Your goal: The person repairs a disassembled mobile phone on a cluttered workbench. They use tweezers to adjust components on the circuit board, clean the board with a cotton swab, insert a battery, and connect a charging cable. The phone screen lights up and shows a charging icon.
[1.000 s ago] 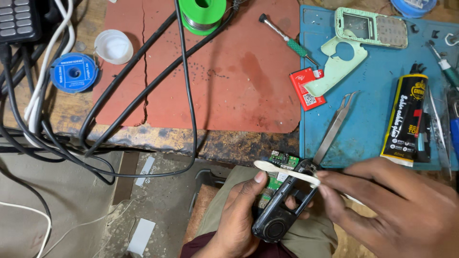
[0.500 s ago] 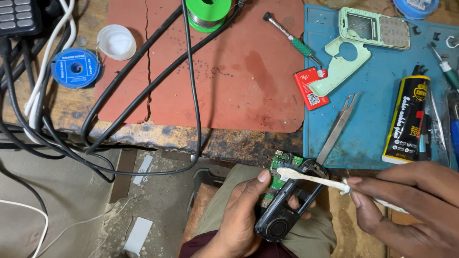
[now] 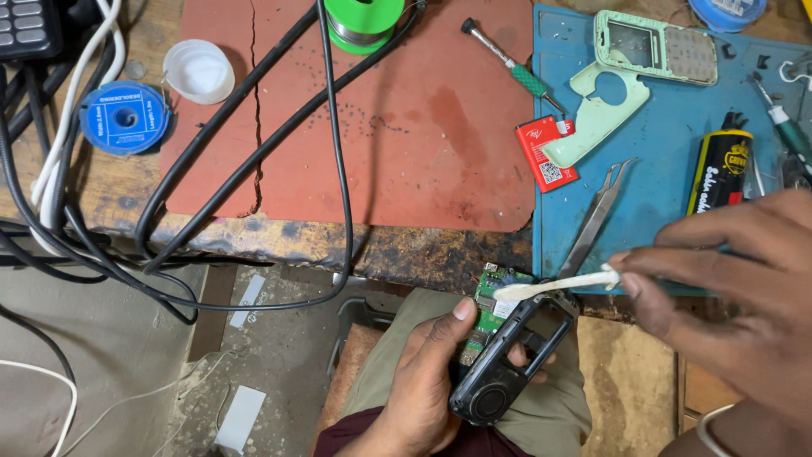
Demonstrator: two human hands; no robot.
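My left hand (image 3: 427, 381) grips a small opened phone (image 3: 499, 364) over my lap: a black frame with a round speaker at its lower end and a green circuit board (image 3: 489, 296) showing at the top. My right hand (image 3: 736, 296) pinches a thin white stick-like tool (image 3: 554, 285) between thumb and fingers. Its flattened tip rests on the top edge of the phone, by the circuit board. Metal tweezers (image 3: 596, 216) lie on the blue mat just above the phone.
A red mat (image 3: 389, 118) and a blue mat (image 3: 668, 161) cover the worn bench. On them lie a screwdriver (image 3: 512, 66), pale green phone shells (image 3: 651, 55), a red card (image 3: 545, 152) and a black-and-yellow glue tube (image 3: 719, 173). Black cables (image 3: 254, 161), a green spool (image 3: 364, 21), a blue reel (image 3: 125, 117) and a white lid (image 3: 199, 72) sit left.
My right hand has drawn back to the right and risen a little, so the white tool's tip has slid from mid-phone to the top edge by the board. The left hand holds steady.
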